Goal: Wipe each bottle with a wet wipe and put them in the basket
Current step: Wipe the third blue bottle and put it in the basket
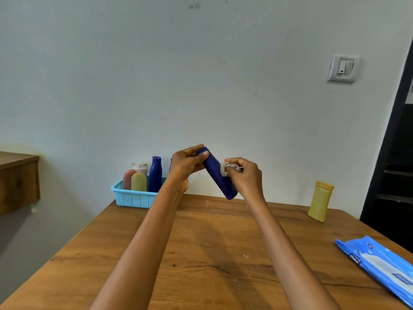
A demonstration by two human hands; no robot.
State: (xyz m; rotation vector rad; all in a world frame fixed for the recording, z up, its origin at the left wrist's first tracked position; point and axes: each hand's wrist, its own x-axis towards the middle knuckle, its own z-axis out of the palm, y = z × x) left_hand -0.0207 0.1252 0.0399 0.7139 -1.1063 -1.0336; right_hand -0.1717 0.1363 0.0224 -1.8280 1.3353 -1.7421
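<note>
Left hand: The left hand point(186, 163) gripped the top end of the dark blue bottle point(218, 174), fingers curled round it near the cap. It probably held that end so the rest stayed bare for wiping.
Right hand: The right hand point(242, 175) pinched a scrunched wet wipe point(225, 168) and pressed it on the side of the bottle.
Where the bottle was: Up in the air above the wooden table point(201, 253), between both hands.
Which way it pointed: It was tilted. Its long line ran from the cap, up and left, down to the bottom end, low and right.
Basket: The light blue basket point(131, 198) sat at the far left of the table with bottles already standing in it, so it was near for the drop.
Still waiting: A yellow bottle point(320, 201) stood far right, looking not wiped yet.
Wipes pack: The blue pack point(380, 265) lay at the right edge, close to the wiping hand.
</note>
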